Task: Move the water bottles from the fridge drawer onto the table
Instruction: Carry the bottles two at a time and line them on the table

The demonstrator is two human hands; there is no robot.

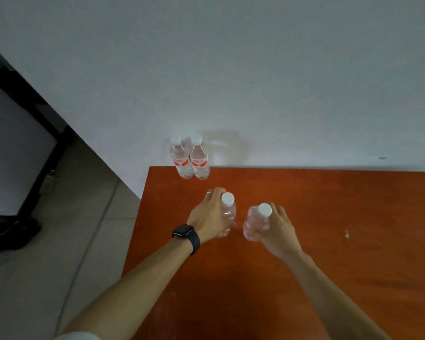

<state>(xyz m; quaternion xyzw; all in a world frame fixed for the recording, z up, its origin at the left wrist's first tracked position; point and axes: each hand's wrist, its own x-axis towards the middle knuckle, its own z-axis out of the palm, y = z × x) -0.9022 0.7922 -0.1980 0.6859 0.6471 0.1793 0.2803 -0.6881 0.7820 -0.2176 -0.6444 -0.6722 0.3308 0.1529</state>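
Fingers (215,193) of left hand (209,215) wrap water bottle (229,212); right hand (277,229) curls round second bottle (254,223). Both upright, side by side, near table (341,253) left edge. Two standing bottles (200,160) touch at far left corner. Set bases flat, release gently, keep clear of those.

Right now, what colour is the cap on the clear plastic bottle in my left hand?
White cap, clearest in the head view.
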